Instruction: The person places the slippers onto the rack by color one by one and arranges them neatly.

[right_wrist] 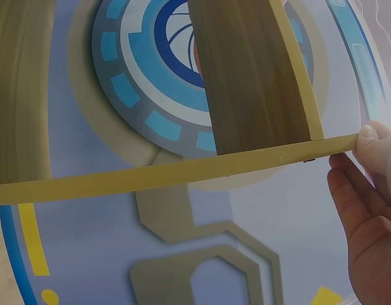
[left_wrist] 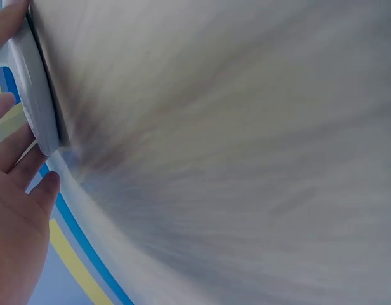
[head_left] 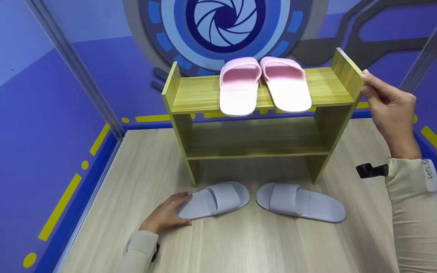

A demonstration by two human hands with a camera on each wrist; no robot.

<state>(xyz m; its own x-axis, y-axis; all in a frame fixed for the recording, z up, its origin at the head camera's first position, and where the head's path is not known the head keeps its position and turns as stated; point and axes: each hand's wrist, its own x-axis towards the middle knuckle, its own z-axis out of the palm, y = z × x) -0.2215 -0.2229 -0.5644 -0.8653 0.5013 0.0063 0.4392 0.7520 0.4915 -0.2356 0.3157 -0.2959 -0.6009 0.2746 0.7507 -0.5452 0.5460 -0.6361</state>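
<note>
My left hand point(head_left: 167, 213) holds the heel end of the left grey slipper point(head_left: 226, 198), thumb on the near side and fingers on the far side. That slipper's edge point(left_wrist: 40, 95) shows between the fingers in the left wrist view. Beside it on the floor lies the right grey slipper point(head_left: 302, 201), toe facing the other. With thumb and fingertips, my right hand point(head_left: 393, 110) pinches the upper right side panel of a wooden shoe rack point(head_left: 260, 156); the right wrist view shows the grip on the panel's edge point(right_wrist: 183, 171).
A pair of pink slippers, one left point(head_left: 239, 98) and one right point(head_left: 290, 94), sits side by side on the rack's top shelf. Blue patterned walls point(head_left: 70, 151) enclose the wood-look floor point(head_left: 241, 246) at the back and both sides. A black strap point(head_left: 372, 170) sticks out from the right sleeve.
</note>
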